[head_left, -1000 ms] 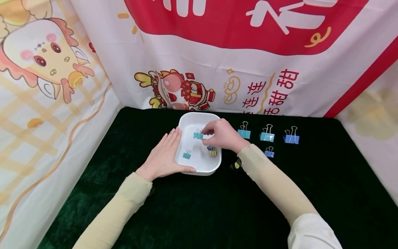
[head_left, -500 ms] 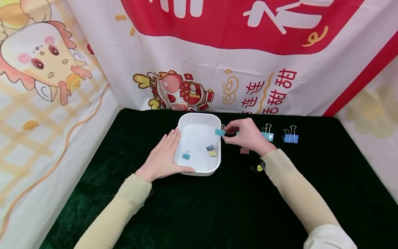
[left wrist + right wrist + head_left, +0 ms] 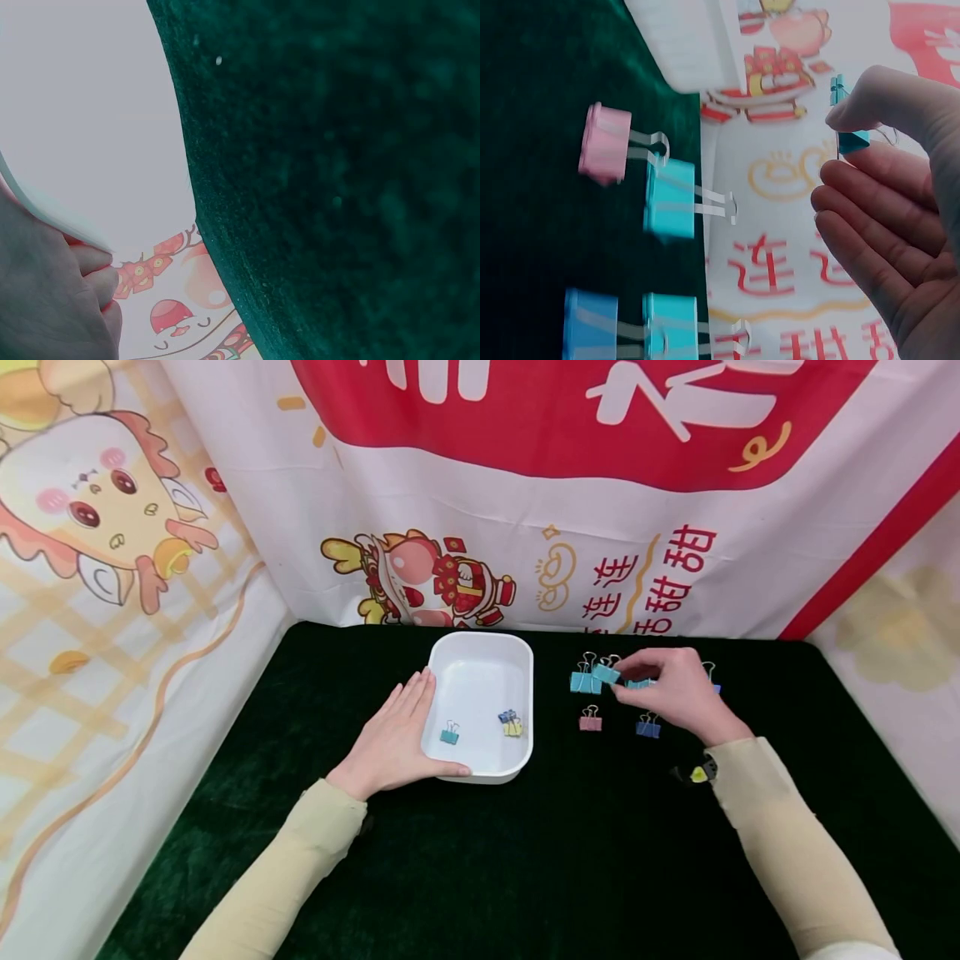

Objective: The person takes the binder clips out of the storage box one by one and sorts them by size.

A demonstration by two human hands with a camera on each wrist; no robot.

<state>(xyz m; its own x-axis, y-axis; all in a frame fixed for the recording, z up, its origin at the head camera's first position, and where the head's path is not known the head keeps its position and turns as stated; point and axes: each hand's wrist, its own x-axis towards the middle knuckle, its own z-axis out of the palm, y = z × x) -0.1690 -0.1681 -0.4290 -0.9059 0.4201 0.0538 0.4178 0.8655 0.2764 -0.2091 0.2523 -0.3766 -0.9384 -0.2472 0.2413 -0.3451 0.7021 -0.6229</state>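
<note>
My right hand (image 3: 675, 689) pinches a small teal binder clip (image 3: 606, 674) between thumb and forefinger, in the air just right of a larger teal clip (image 3: 585, 683). In the right wrist view the pinched clip (image 3: 851, 141) shows past the thumb, with the other fingers loosely extended. My left hand (image 3: 393, 735) rests along the left wall of a white plastic box (image 3: 472, 693), fingers straight, thumb on the front rim. Inside lie a small teal clip (image 3: 449, 735), a blue clip (image 3: 507, 716) and a yellow clip (image 3: 513, 727).
On the dark green cloth (image 3: 525, 860), right of the box, stand a pink clip (image 3: 590, 722), a blue clip (image 3: 648, 727) and another teal clip (image 3: 639, 682), partly covered by my right hand. A further blue clip (image 3: 717, 688) peeks out behind it. A printed curtain (image 3: 465, 485) hangs behind.
My right hand has lifted the small teal clip out of the box and carried it right, over the row of clips. The left hand stays at the box.
</note>
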